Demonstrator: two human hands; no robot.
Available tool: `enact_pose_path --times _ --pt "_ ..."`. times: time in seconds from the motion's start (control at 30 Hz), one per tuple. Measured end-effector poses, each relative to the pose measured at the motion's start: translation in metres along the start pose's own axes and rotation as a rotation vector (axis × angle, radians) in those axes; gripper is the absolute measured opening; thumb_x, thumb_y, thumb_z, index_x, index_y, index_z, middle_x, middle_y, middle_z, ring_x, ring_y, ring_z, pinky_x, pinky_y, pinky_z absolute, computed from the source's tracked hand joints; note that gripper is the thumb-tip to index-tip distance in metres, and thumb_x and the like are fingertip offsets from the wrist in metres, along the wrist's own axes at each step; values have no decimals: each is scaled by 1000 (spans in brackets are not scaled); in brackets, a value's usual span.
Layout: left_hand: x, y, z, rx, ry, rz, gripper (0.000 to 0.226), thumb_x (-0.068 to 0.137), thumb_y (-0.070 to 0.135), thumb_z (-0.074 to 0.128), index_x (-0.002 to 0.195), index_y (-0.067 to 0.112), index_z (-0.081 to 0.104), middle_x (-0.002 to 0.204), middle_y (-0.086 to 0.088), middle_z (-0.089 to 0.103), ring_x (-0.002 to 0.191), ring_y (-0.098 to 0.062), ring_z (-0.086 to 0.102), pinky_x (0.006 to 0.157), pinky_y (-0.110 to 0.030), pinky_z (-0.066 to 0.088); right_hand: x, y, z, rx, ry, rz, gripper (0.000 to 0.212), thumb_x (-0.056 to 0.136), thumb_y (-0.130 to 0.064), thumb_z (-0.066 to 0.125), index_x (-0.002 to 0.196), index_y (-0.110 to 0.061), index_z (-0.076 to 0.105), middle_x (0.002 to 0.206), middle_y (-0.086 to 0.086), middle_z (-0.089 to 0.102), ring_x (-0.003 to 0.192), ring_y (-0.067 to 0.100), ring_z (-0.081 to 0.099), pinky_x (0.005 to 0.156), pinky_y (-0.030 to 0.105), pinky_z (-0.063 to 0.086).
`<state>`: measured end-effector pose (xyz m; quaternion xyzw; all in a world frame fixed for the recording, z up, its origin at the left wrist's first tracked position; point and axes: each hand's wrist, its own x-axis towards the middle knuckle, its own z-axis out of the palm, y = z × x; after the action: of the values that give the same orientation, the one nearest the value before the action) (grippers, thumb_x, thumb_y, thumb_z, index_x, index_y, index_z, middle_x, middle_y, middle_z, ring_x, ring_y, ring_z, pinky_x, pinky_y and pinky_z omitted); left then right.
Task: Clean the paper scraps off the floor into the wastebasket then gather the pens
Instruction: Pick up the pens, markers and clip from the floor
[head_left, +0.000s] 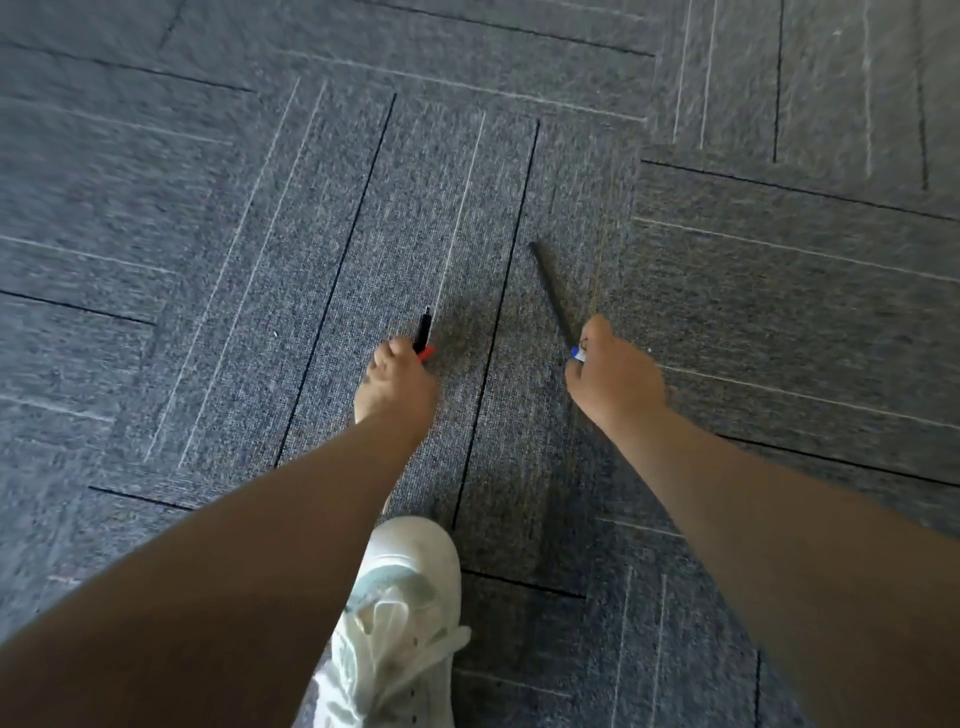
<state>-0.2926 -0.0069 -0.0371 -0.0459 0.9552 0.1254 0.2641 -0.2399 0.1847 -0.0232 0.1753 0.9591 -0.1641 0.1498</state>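
My left hand (397, 387) grips a black pen (423, 330) whose tip sticks up past the fingers, and a bit of a red pen (426, 354) shows at the same fist. My right hand (615, 382) holds a long black pen (550, 291) that slants up and to the left, with a blue-and-white end (577, 354) showing at the fingers. Both hands hang over the grey carpet. No paper scraps and no wastebasket are in view.
Grey carpet tiles (208, 208) with thin black and white lines fill the whole view. My white sneaker (402, 618) stands on the carpet below and between my forearms.
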Motion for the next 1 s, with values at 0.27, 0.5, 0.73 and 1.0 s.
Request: enact_pose_path --times 0.27,0.5,0.73,1.0 --pt "0 -3 -7 -156 122 140 30 94 15 39 122 5 44 127 -18 43 106 -37 50 87 -47 45 28 -21 10 -50 -8 78 40 92 -11 53 129 -5 37 131 20 39 88 32 57 60 34 39" --pt "-3 9 -7 -194 127 215 31 96 16 36 124 6 42 127 -16 46 110 -33 49 91 -47 42 16 -6 11 -7 -71 122 25 94 -20 50 111 -2 48 93 12 56 73 27 52 56 33 35" --pt "-29 42 -33 -5 9 253 31 99 12 31 129 6 33 127 -18 43 103 -32 54 89 -46 49 -35 22 -20 392 -270 257 39 93 -17 52 127 -9 35 88 7 52 60 20 48 53 33 37" --pt "-141 146 -101 -140 -24 450 24 93 18 41 115 6 41 96 -15 55 79 -32 56 67 -41 51 -128 77 -154 543 -42 374 33 96 -40 41 96 -10 54 87 13 63 83 29 62 71 39 48"
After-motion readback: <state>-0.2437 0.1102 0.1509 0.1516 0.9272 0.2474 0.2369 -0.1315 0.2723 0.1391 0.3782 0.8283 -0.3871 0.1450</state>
